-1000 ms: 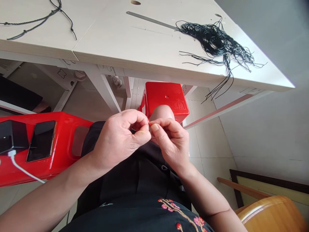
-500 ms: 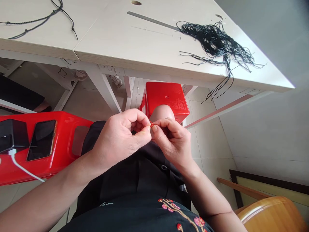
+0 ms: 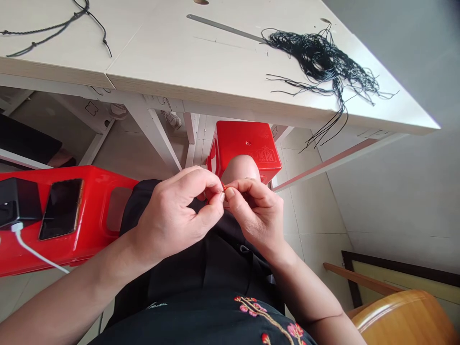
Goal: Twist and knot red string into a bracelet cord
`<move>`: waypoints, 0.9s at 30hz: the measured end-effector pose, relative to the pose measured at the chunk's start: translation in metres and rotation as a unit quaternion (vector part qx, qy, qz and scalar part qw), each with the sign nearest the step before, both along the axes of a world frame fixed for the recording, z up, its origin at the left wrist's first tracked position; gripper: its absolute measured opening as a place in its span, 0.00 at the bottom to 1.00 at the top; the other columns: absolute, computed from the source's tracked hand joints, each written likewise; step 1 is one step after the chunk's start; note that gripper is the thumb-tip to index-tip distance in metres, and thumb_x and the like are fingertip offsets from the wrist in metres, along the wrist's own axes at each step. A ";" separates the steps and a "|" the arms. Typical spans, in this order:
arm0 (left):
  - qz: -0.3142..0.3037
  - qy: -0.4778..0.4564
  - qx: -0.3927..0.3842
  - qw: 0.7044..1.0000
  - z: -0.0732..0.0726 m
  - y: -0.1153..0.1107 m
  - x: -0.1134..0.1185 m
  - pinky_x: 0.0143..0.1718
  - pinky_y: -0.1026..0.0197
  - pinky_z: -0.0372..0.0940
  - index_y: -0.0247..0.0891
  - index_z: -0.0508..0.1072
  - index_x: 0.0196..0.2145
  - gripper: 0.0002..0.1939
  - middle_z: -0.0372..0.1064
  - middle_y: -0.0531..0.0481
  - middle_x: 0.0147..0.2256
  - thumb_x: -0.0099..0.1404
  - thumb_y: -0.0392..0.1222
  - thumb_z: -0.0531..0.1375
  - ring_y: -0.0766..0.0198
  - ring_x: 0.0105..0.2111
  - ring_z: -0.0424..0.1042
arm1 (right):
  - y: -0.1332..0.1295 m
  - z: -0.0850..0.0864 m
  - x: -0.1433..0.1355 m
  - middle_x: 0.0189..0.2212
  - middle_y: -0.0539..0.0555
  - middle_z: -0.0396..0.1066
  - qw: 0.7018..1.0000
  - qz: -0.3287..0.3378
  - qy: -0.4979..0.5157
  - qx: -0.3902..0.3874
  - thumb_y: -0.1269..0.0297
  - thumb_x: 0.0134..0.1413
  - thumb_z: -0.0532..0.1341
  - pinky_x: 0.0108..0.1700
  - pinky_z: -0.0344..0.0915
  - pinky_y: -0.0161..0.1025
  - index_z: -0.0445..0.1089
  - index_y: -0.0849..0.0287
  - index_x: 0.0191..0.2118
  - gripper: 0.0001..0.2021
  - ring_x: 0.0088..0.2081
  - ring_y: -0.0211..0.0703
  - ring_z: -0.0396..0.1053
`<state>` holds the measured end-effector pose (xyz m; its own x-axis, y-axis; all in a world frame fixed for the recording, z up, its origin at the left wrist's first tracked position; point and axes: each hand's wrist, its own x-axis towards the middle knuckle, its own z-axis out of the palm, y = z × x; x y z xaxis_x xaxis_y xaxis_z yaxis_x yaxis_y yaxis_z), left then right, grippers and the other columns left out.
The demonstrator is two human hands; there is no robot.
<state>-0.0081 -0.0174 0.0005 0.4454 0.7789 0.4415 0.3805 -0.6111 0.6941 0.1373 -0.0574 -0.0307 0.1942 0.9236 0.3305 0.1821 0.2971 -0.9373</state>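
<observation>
Above my lap, my left hand (image 3: 181,211) and my right hand (image 3: 257,211) meet fingertip to fingertip. Between them is a small piece of red cord (image 3: 224,187), mostly hidden by the fingers. Thumb and index finger of my right hand pinch it. My left thumb and index finger close on its other side, with the remaining fingers curled behind. A knee shows just beyond the fingertips.
A bundle of black cords (image 3: 323,60) hangs partly over the table edge (image 3: 215,93), touching a metal strip (image 3: 223,26). Knotted black cord (image 3: 64,24) lies at left. A phone (image 3: 61,208) and black box (image 3: 19,201) rest on a red stool (image 3: 93,191); another red stool (image 3: 247,139) stands under the table.
My left fingers have shifted slightly, and less of the red cord shows between the fingertips. My right hand keeps its pinch almost in place.
</observation>
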 end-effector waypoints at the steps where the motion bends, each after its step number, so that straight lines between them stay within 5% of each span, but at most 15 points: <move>1: -0.004 0.009 0.015 1.000 0.000 0.000 0.000 0.29 0.65 0.68 0.38 0.69 0.29 0.06 0.70 0.53 0.28 0.59 0.29 0.59 0.68 0.27 0.69 | 0.000 0.000 0.000 0.24 0.48 0.70 1.000 0.001 -0.002 -0.001 0.69 0.57 0.60 0.26 0.67 0.30 0.70 0.59 0.30 0.05 0.25 0.33 0.67; 7: 0.017 0.040 0.029 0.999 0.002 -0.001 0.001 0.30 0.66 0.67 0.37 0.70 0.28 0.06 0.71 0.53 0.27 0.61 0.30 0.58 0.69 0.27 0.70 | 0.000 -0.001 0.001 0.24 0.49 0.71 0.999 -0.019 -0.035 0.026 0.70 0.57 0.60 0.26 0.67 0.30 0.72 0.59 0.31 0.05 0.25 0.32 0.68; 20: 0.052 -0.008 -0.187 0.981 -0.003 -0.003 -0.003 0.29 0.66 0.67 0.40 0.74 0.33 0.02 0.73 0.56 0.29 0.62 0.40 0.61 0.68 0.27 0.72 | 0.001 -0.004 -0.002 0.26 0.49 0.75 0.994 -0.040 -0.074 0.073 0.71 0.57 0.61 0.30 0.70 0.33 0.71 0.58 0.32 0.04 0.27 0.34 0.71; 27: 0.060 0.022 -0.096 0.993 0.000 -0.004 -0.003 0.36 0.64 0.68 0.40 0.73 0.31 0.03 0.75 0.54 0.32 0.63 0.37 0.59 0.66 0.33 0.73 | 0.001 -0.006 0.000 0.27 0.49 0.75 0.980 -0.054 -0.155 0.112 0.72 0.58 0.61 0.31 0.70 0.35 0.70 0.58 0.33 0.04 0.27 0.34 0.69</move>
<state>-0.0108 -0.0215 0.0009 0.3605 0.8952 0.2619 0.4757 -0.4180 0.7740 0.1369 -0.0560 -0.0368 0.1442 0.8008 0.5813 0.4894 0.4529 -0.7453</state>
